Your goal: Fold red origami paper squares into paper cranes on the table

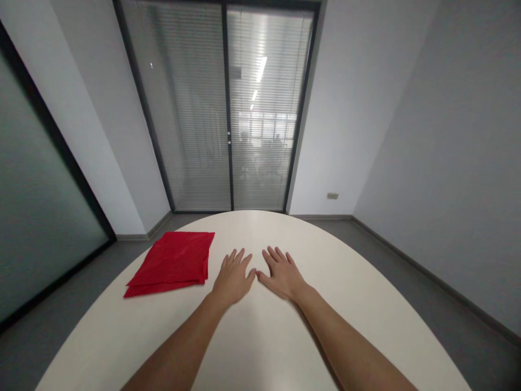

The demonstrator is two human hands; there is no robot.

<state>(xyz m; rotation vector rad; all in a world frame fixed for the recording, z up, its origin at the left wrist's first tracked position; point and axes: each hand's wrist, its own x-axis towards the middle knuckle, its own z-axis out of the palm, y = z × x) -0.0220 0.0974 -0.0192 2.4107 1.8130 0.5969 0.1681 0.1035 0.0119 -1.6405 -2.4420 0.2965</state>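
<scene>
My left hand (233,278) and my right hand (281,274) lie flat, palms down, side by side on a white rounded table (366,304). Their fingers are stretched out and their thumbs almost touch. Neither hand holds anything. A folded stack of red cloth (173,262) lies on the table just left of my left hand, a short gap away from it.
The table's far edge curves round a little beyond my fingertips. Past it are grey floor, a glass door with lowered blinds (228,108), white walls and a dark-framed glass partition (36,195) on the left.
</scene>
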